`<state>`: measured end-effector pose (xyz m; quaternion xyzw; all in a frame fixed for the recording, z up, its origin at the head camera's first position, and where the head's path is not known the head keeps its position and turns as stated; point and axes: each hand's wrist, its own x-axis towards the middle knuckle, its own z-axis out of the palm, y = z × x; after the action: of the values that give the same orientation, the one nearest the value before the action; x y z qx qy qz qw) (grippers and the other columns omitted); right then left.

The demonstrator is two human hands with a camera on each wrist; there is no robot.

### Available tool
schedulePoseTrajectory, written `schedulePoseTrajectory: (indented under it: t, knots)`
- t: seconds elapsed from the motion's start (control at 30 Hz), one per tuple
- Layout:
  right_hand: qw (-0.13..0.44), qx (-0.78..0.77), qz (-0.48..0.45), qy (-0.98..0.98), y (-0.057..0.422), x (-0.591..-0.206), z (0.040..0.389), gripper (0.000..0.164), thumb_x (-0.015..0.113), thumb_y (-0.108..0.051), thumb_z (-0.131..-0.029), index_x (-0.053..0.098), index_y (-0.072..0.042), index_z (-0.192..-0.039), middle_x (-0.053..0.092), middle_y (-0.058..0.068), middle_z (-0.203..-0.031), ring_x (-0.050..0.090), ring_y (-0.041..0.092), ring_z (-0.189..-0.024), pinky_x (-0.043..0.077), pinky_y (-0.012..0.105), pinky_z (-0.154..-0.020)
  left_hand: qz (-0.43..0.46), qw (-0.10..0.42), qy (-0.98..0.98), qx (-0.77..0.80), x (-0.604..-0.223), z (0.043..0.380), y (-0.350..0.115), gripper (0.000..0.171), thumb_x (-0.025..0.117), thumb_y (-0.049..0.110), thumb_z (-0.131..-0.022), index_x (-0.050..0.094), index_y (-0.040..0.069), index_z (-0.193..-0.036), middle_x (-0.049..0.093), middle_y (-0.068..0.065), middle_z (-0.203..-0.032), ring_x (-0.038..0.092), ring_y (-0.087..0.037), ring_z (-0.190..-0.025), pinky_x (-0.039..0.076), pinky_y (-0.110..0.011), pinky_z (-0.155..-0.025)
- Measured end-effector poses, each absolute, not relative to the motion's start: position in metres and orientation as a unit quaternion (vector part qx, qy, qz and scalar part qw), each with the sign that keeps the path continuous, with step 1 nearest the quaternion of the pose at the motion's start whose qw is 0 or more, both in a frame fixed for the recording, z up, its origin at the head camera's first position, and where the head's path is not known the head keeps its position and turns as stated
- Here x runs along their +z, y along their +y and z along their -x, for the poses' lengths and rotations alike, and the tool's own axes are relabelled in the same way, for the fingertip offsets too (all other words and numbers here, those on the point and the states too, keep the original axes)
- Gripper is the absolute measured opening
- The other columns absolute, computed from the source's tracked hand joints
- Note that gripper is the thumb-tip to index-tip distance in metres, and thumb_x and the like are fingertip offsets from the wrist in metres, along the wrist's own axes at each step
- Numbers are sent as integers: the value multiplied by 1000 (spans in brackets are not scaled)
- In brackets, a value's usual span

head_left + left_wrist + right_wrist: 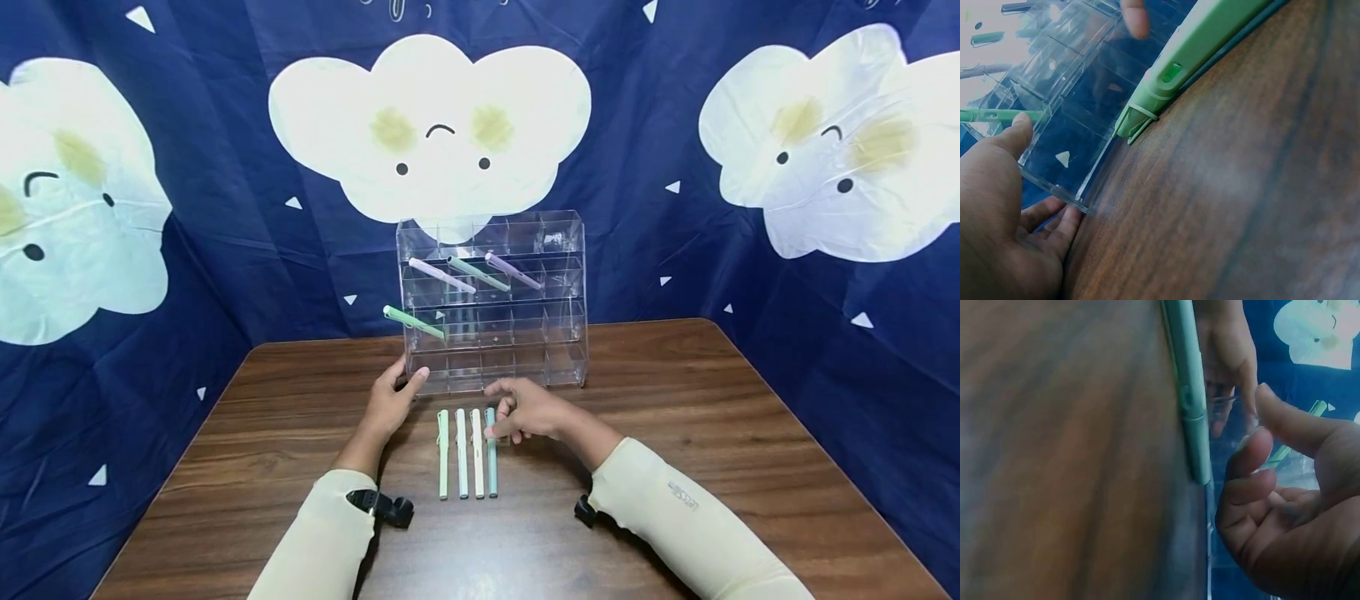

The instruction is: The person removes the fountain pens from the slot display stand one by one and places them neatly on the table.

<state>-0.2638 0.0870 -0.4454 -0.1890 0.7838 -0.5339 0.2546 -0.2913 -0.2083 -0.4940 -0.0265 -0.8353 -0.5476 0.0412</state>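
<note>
1. Brown wood grain is shown on the table [247, 467], and near the middle of its far edge a clear plastic rack [562, 333] is stood upright.
2. The rack's lower left corner is gripped by the left hand [390, 404], with the corner set between thumb and fingers.
3. The right hand [528, 410] is held at the far end of the teal pen [492, 467], thumb and forefinger spread apart, other fingers bent; whether the pen is touched cannot be told.
4. Between the rack and the table's near edge, four pens are laid side by side: from the left, the pale green pen [443, 458], white pen [461, 458], cream pen [477, 462] and teal pen, clips towards the far edge.
5. In the rack's second tier from the top, a lilac pen [442, 275], grey-green pen [478, 273] and purple pen [513, 271] are held aslant.
6. One tier lower, at the left, a bright green pen [414, 322] is held tilted.
7. Both forearms are covered by pale sleeves [682, 517].
8. Beyond the far edge, a blue cloth [217, 208] is hung.
</note>
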Motion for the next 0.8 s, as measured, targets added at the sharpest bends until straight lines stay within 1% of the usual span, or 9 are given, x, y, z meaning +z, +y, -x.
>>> schedulePoseTrajectory:
  t: [0.13, 0.2, 0.3, 0.4, 0.57, 0.7, 0.8]
  knots:
    - [254, -528, 202, 785, 78, -430, 268, 80, 87, -3, -91, 45, 6, -158, 67, 1, -80, 59, 14, -55, 43, 22, -50, 24, 40, -837, -545, -491, 292, -208, 78, 64, 52, -110, 30, 24, -174, 47, -24, -169, 52, -44, -152, 48, -60, -121]
    - [243, -521, 210, 790, 72, -421, 271, 79, 87, -4, -91, 46, 7, -158, 67, 1, -80, 60, 14, -55, 42, 22, -49, 25, 40, -838, -543, -490, 292, -208, 77, 64, 51, -110, 31, 24, -174, 48, -25, -168, 53, -44, -151, 49, -60, -120]
    - [219, -516, 218, 799, 65, -409, 275, 74, 87, -7, -92, 50, 4, -155, 67, 1, -80, 59, 14, -55, 43, 23, -50, 26, 41, -837, -544, -493, 291, -206, 76, 64, 51, -110, 33, 26, -174, 52, -25, -165, 56, -43, -149, 52, -58, -118]
    - [184, -521, 221, 804, 56, -398, 277, 67, 87, -7, -92, 56, 2, -151, 67, 0, -81, 58, 15, -55, 46, 24, -51, 28, 47, -835, -547, -496, 290, -206, 74, 64, 50, -110, 34, 26, -173, 53, -24, -164, 58, -42, -148, 55, -57, -114]
    - [114, -537, 231, 803, 37, -386, 284, 56, 84, -5, -95, 60, 6, -145, 65, 1, -84, 55, 12, -52, 49, 24, -52, 27, 55, -831, -553, -497, 289, -206, 72, 65, 47, -110, 37, 25, -172, 55, -25, -163, 60, -43, -145, 57, -55, -110]
    - [66, -534, 230, 811, 22, -374, 288, 48, 81, -8, -99, 63, 6, -141, 67, 5, -94, 57, 14, -54, 55, 28, -56, 31, 54, -834, -549, -496, 289, -207, 72, 65, 49, -110, 37, 26, -172, 55, -24, -163, 60, -43, -145, 56, -55, -111]
    - [43, -526, 224, 819, 9, -366, 293, 44, 81, -11, -100, 65, 2, -139, 67, 9, -107, 61, 16, -57, 58, 29, -59, 35, 51, -835, -547, -494, 290, -208, 73, 64, 51, -110, 36, 28, -173, 52, -23, -166, 58, -43, -147, 55, -58, -113]
